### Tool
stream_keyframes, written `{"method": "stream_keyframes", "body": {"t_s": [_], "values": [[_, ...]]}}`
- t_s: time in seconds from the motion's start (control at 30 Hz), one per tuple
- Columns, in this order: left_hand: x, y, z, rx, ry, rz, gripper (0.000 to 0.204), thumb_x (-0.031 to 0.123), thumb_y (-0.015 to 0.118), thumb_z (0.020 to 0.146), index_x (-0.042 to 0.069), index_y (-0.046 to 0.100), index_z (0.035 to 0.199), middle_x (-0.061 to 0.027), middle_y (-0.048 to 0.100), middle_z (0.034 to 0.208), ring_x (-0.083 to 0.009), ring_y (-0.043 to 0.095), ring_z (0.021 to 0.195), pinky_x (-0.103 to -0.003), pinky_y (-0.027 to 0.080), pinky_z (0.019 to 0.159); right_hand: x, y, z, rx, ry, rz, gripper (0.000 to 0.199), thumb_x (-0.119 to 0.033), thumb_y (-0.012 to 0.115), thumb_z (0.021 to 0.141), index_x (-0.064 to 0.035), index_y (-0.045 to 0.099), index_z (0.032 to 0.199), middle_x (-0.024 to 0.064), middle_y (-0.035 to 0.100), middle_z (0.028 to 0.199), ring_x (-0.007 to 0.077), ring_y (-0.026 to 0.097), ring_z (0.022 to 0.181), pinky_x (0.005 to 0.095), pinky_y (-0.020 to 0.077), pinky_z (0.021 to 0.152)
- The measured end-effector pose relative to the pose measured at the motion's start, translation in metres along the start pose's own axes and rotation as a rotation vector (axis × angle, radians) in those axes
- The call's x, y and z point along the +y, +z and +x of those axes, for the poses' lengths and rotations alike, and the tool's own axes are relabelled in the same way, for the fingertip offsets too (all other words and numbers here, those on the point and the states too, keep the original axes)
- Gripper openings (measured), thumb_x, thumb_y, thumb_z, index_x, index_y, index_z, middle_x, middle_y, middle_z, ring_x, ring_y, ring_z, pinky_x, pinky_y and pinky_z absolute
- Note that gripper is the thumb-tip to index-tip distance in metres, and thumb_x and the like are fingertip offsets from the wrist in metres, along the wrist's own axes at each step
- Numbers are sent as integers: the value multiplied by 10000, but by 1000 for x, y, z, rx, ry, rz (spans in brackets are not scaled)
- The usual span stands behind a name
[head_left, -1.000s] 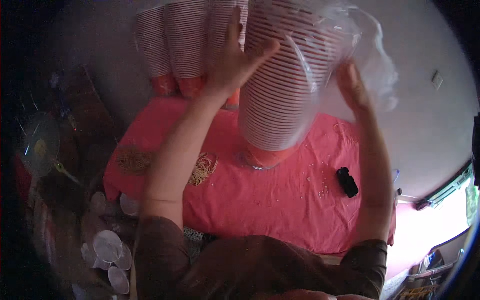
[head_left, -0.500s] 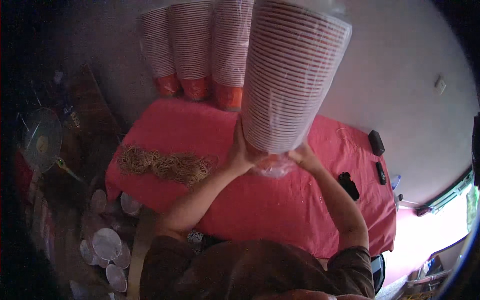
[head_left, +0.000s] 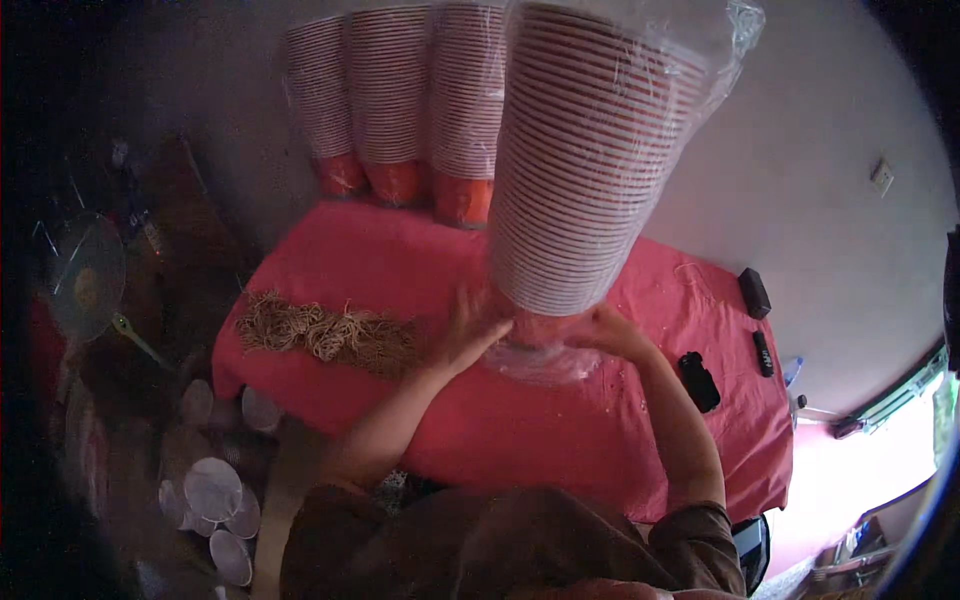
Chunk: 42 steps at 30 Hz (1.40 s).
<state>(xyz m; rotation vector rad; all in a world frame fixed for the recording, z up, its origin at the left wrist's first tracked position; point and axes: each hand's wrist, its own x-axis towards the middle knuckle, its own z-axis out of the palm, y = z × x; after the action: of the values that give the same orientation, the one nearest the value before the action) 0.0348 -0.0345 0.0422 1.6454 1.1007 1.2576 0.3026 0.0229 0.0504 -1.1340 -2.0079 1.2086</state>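
Note:
A tall stack of paper cups point(head_left: 590, 170) in clear plastic wrap stands upright, tilting slightly right at its top. White rims show along its length, and its lowest cup is orange-red. My left hand point(head_left: 470, 335) cups the left side of the base, thumb toward me and fingers partly blurred. On the opposite side my right hand point(head_left: 620, 335) curls round the base, its far fingers hidden behind the stack. Loose plastic point(head_left: 545, 365) bunches beneath the lowest cup. Whether the base rests on the red cloth point(head_left: 510, 430) is hard to make out.
Several similar wrapped cup stacks point(head_left: 390, 100) stand along the back wall. A bundle of tan rubber bands or string point(head_left: 330, 335) lies at left. Toward the right are a black object point(head_left: 698, 382), a dark box point(head_left: 754, 293) and a remote-like object point(head_left: 763, 354). Round discs point(head_left: 213, 489) are lower left.
The stack has come down slightly and more of its plastic top shows. Plastic spreads wider beneath it. My left hand has shifted a little left and down, its fingers looser.

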Motion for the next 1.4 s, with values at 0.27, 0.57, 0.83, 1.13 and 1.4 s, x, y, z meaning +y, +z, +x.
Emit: {"method": "stream_keyframes", "body": {"t_s": [0.27, 0.57, 0.83, 1.13, 1.4], "values": [[21, -21, 12, 124, 177, -94, 985, 204, 666, 805, 12, -77, 1421, -193, 2, 1485, -282, 47, 1382, -401, 143, 1117, -77, -26, -5, 216, -550, 403, 858, -61, 637, 820, -107, 66, 1459, 109, 179, 1493, 249, 232, 1353, 403, 255, 1085], [76, -13, 58, 207, 579, -9, 1266, 603, 732, 626, -28, -33, 1412, -257, 29, 1469, -368, 61, 1373, -447, 125, 1113, -102, -16, 13, 602, -820, 350, 666, -88, 462, 906, -77, 86, 1456, 167, 185, 1483, 276, 210, 1362, 403, 169, 1111], [46, 2, 65, 162, 488, -53, 1325, 641, 746, 565, -19, -29, 1414, -234, 78, 1460, -345, 116, 1360, -450, 150, 1105, -100, 4, 23, 602, -706, 152, 885, -169, 606, 788, -11, 27, 1438, 176, 120, 1490, 276, 155, 1368, 387, 129, 1106], [19, 15, 49, 120, 462, -145, 1337, 546, 807, 565, 20, -85, 1410, -208, 112, 1442, -331, 159, 1343, -464, 191, 1087, -39, 23, 33, 686, -719, 48, 906, -395, 524, 821, 28, -3, 1424, 211, 82, 1486, 310, 91, 1380, 406, 84, 1109], [-36, 22, 54, 108, 489, -104, 1348, 532, 810, 570, 15, -120, 1398, -242, 116, 1446, -357, 226, 1323, -459, 249, 1065, 10, 31, 46, 646, -680, 68, 848, -418, 465, 855, 23, 19, 1426, 210, 93, 1486, 315, 105, 1378, 402, 90, 1112]]}}
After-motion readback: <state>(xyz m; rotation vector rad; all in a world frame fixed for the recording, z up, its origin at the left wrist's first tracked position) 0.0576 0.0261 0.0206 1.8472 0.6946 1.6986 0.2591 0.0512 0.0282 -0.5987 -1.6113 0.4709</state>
